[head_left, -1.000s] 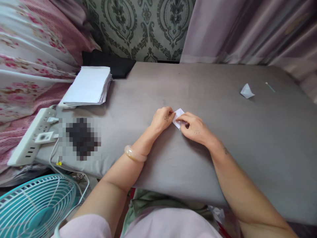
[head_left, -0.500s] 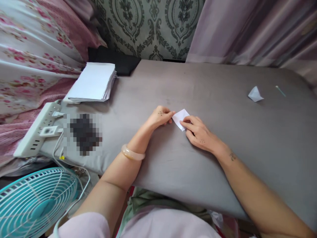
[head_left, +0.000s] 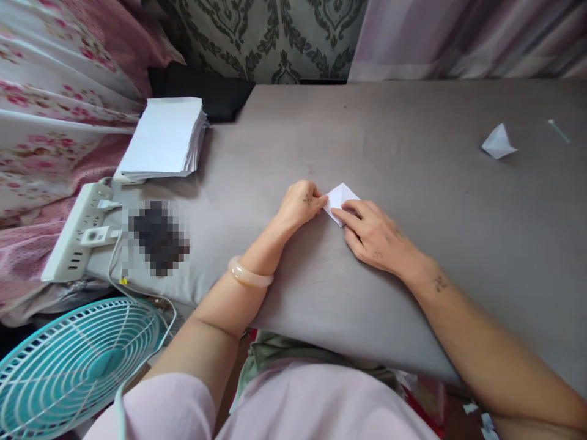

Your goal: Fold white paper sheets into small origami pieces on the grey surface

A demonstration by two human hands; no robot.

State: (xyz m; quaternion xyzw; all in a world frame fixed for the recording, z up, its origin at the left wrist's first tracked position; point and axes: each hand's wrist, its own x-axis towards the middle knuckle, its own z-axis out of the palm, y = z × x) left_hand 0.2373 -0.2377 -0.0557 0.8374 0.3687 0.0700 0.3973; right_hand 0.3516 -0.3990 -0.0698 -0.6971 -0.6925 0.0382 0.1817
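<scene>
A small folded square of white paper (head_left: pixel 343 192) lies corner-up on the grey-covered table (head_left: pixel 293 275), between my hands. My left hand (head_left: pixel 301 205) is closed, its thumb and fingers pinching the paper's left corner. From the right, my right hand (head_left: pixel 373 232) lies over the paper's lower right part, with the index finger and thumb pressed on it. A crease runs down from the top corner. The right corner is partly hidden under my fingers.
A folded white paper piece (head_left: pixel 499 142) sits at the far right, beside a thin cotton swab (head_left: pixel 559 130). At the left are a paper stack (head_left: pixel 160 134), a black folder (head_left: pixel 220 98), a power strip (head_left: pixel 76 235), a blurred-out dark object (head_left: pixel 158 238) and a turquoise fan (head_left: pixel 82 366).
The view has tilted and shifted slightly, moving the table's contents in the picture. My right hand's fingers have moved a little across the paper; my left hand keeps its pinch at the left corner.
</scene>
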